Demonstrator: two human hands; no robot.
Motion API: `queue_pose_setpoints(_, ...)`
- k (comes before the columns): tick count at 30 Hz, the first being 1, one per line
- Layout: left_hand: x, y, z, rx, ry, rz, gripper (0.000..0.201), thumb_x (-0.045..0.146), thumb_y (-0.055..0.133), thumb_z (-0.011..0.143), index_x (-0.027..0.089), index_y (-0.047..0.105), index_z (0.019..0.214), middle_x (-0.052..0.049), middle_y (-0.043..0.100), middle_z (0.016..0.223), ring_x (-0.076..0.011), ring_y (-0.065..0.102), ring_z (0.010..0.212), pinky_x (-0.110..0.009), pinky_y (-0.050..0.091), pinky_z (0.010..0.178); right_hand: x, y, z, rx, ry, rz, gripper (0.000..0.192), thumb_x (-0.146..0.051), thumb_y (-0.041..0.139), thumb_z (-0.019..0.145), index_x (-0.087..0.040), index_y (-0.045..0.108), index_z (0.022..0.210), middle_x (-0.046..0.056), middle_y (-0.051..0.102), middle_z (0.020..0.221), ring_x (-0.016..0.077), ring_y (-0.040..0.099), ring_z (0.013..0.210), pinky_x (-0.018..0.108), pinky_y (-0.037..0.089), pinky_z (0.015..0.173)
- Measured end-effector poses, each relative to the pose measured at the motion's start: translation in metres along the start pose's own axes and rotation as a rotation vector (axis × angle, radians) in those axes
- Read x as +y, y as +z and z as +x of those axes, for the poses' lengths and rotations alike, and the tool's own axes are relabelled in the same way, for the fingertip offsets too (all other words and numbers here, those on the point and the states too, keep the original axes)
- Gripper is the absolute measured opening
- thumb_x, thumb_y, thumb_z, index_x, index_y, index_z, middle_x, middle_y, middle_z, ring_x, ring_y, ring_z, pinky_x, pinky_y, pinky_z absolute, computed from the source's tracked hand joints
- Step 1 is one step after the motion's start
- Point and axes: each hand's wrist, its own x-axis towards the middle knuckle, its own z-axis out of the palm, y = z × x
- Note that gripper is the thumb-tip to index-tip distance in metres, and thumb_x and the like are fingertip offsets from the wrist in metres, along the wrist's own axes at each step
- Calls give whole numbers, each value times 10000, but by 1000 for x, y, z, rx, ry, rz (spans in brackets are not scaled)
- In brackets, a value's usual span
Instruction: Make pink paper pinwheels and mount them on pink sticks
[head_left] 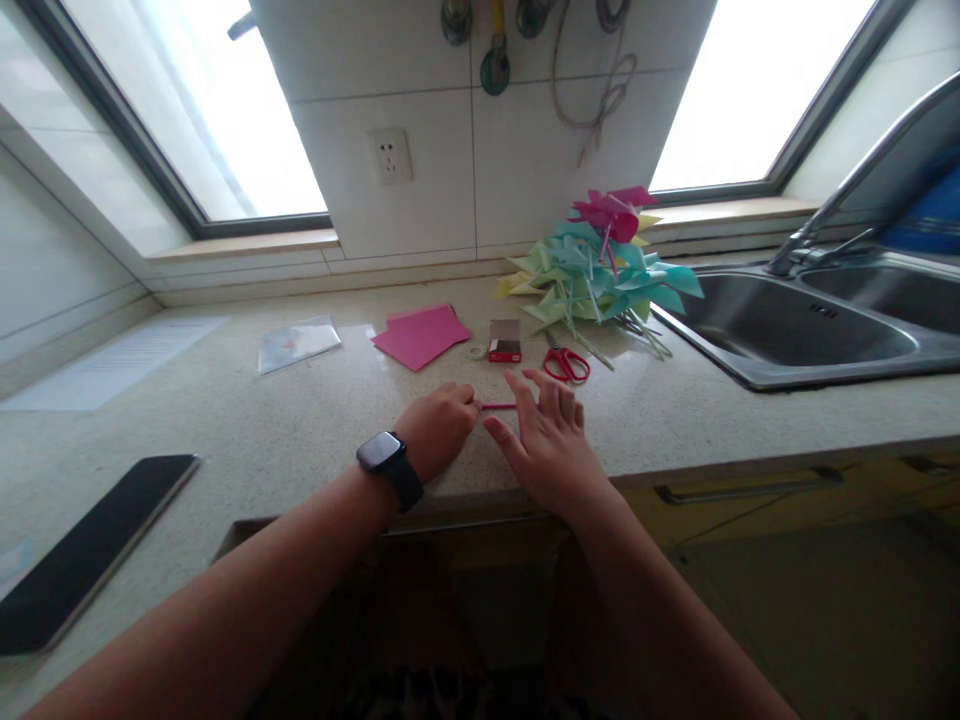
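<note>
A thin, dark pink rolled paper stick point(497, 406) lies level just above or on the countertop, between my two hands. My left hand point(441, 425), with a black watch on its wrist, is closed on the stick's left end. To the right, my right hand point(551, 435) has its thumb and fingers apart, and the index finger covers the stick's right end. Red-handled scissors point(568, 366) lie just beyond the right fingers. Behind the hands are a small red and brown box point(505, 342), a small pale ring point(477, 352), perhaps a tape roll, and pink paper sheets point(424, 336).
Several paper pinwheels point(600, 260) in pink, teal and yellow are heaped at the back right beside the steel sink point(787, 320). On the left lie a clear plastic packet point(298, 345), a printed sheet point(120, 360) and a black phone-like slab point(97, 550). The counter's front edge point(712, 462) runs close to me.
</note>
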Motion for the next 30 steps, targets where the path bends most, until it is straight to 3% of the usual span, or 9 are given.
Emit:
queue_pose_setpoints(7,-5,-8,8,-29,-55,-10,264,90,496,959,151,752,976,-104,709,897,-240,676,828,-338,510,697,0,-1,-1,18,-8,4,686,-648,317,997,-173,403,1484,183,401,1473,357,346,1366,581,332,1100)
queue_pose_setpoints(13,-3,-6,10,-3,-91,-60,225,138,518,952,113,742,952,-144,704,921,-276,674,866,-345,490,686,1,-3,-1,45,-6,39,617,-617,358,1000,-197,414,1449,174,421,1445,353,364,1341,568,346,1083)
queue_pose_setpoints(20,-8,-13,8,52,-153,-305,178,201,595,898,126,754,869,-127,723,879,-248,657,821,-349,467,735,6,-3,-1,106,16,155,528,-555,431,995,-222,447,1404,150,470,1392,344,414,1287,555,358,1067)
queue_pose_setpoints(24,-6,-28,-3,80,-226,-564,163,242,631,869,159,771,865,-61,733,769,-185,637,701,-308,454,677,9,-10,-5,271,10,322,399,-402,468,995,-241,471,1361,135,492,1369,319,441,1293,529,389,1057)
queue_pose_setpoints(28,3,-41,-18,67,-323,-844,216,306,632,876,151,769,935,-57,744,764,-170,654,685,-274,477,621,6,-20,-12,552,37,464,547,-296,517,938,-264,364,1462,150,357,1511,337,420,1343,517,455,976)
queue_pose_setpoints(30,9,-44,-25,41,-360,-978,273,361,630,886,131,758,957,-70,748,779,-168,661,676,-272,509,616,1,-25,-15,516,84,617,456,-298,523,940,-266,451,1390,133,491,1405,300,539,1202,487,476,926)
